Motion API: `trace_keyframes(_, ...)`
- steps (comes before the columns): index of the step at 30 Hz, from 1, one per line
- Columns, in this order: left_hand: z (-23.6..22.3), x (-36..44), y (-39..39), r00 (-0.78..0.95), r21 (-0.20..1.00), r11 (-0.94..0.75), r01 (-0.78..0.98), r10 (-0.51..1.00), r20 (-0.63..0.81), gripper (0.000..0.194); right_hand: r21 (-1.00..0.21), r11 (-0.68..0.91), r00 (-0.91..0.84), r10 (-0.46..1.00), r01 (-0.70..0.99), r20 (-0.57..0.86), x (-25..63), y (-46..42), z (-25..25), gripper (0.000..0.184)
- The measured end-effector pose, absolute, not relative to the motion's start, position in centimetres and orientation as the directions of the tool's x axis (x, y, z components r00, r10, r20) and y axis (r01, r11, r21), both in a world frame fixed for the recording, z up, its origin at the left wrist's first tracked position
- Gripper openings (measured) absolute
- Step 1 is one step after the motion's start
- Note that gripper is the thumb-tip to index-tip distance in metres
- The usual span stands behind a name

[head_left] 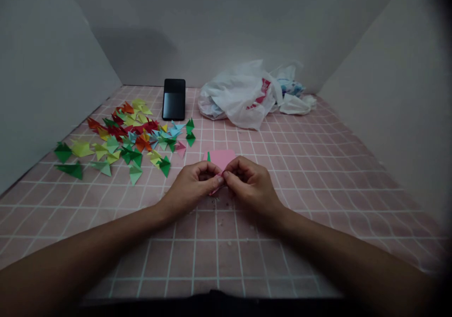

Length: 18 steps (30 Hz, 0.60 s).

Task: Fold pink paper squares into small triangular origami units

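My left hand and my right hand meet at the middle of the table, thumbs and fingers pinched together. Between the fingertips is a small piece of folded pink paper, mostly covered by the fingers. Just beyond my hands lie flat pink paper squares, with a small green paper piece at their left edge. To the left, many small folded paper shapes in red, orange, yellow, green, blue and pink are spread in a loose group.
A black phone leans upright behind the folded shapes. White plastic bags sit crumpled by the back wall. The table has a pink checked cover, with small scraps below my hands. Pale walls stand on both sides.
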<state>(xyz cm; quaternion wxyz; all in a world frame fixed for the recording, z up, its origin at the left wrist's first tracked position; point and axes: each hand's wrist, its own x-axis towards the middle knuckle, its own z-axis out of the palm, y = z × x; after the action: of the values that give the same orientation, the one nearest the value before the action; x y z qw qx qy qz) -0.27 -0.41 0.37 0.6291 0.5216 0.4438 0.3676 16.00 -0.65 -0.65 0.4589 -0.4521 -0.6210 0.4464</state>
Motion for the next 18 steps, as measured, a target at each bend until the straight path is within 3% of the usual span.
trace_keyframes(18, 0.15, -0.52, -0.26, 0.33, 0.974, 0.226, 0.001, 0.92, -0.214, 0.02, -0.995, 0.069, -0.246, 0.968, 0.075, 0.049, 16.1, -0.48, -0.12, 0.008)
